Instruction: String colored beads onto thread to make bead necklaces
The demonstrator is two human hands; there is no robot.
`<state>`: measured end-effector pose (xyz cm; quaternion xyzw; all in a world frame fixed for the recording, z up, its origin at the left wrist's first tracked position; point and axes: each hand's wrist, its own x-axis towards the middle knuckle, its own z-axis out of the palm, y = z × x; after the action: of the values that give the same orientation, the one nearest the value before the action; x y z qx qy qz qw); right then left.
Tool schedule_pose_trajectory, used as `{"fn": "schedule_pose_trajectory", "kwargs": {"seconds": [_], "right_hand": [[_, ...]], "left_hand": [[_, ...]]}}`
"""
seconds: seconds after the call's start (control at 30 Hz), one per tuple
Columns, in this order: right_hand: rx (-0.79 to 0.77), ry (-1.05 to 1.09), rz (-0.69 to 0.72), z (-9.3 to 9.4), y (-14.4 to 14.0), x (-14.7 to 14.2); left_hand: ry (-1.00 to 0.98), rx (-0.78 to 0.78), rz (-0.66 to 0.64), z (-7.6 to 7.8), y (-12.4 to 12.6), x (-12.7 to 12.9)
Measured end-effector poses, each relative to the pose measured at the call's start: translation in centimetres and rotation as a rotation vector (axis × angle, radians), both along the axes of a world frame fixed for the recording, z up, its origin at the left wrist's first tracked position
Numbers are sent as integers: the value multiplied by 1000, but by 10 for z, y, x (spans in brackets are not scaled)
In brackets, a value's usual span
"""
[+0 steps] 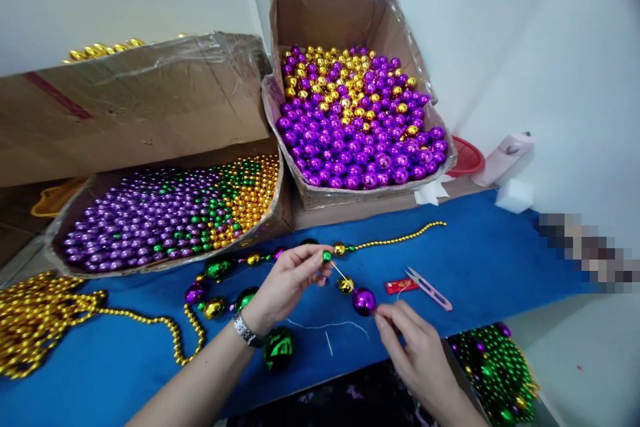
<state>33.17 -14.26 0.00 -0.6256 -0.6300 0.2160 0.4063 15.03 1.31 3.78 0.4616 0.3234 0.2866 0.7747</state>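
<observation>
My left hand [290,280], with a watch on its wrist, is closed in a pinch on a small green bead [327,256]. A thin needle [343,271] runs from that bead down to a large shiny purple bead [364,301]. My right hand [413,340] pinches at the lower right side of the purple bead; what lies between its fingertips is too small to make out. Just behind the purple bead is a gold bead [345,285]. A large green bead [279,348] rests on the blue cloth below my left wrist. White thread [330,326] lies loose between my hands.
Pink thread snips [430,288] and a red packet [401,286] lie right on the blue cloth [480,247]. A bead necklace [218,269] curves behind my left hand; gold strands [35,320] pile at far left. Bead-filled cardboard boxes [325,197] [287,207] stand behind.
</observation>
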Motion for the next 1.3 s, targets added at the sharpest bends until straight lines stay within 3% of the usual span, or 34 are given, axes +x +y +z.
{"fn": "schedule_pose_trajectory", "kwargs": {"seconds": [0.1,0.2,0.3,0.47,0.57,0.63,0.7,0.73,0.87,0.93,1.07,1.3], "right_hand": [[8,23,-21,1,1,2],[1,64,-68,-1,1,5],[-26,96,-107,-6,-1,9],[-29,113,-129,-11,-4,14],[-45,114,-132,-12,-3,13],[-57,107,-131,-11,-3,13],[-62,98,-130,-10,-4,12],[-64,94,-127,-10,-4,12],[-83,82,-92,-7,-5,11],[-83,71,-63,-7,-5,9],[-55,24,-10,-7,-3,4],[-44,-18,-6,-6,-1,1]], "left_hand": [[83,191,-103,5,-2,5],[85,247,-191,5,0,13],[216,372,-295,1,7,19],[414,832,-513,-13,12,23],[653,1199,-542,-28,7,26],[735,1288,-528,-36,5,27],[643,1191,-471,-38,6,26],[550,1068,-419,-36,8,24],[127,309,-205,-20,15,9],[-8,56,-126,-13,15,0],[-78,-72,-16,-9,13,-12],[-72,-5,24,-9,10,-15]]}}
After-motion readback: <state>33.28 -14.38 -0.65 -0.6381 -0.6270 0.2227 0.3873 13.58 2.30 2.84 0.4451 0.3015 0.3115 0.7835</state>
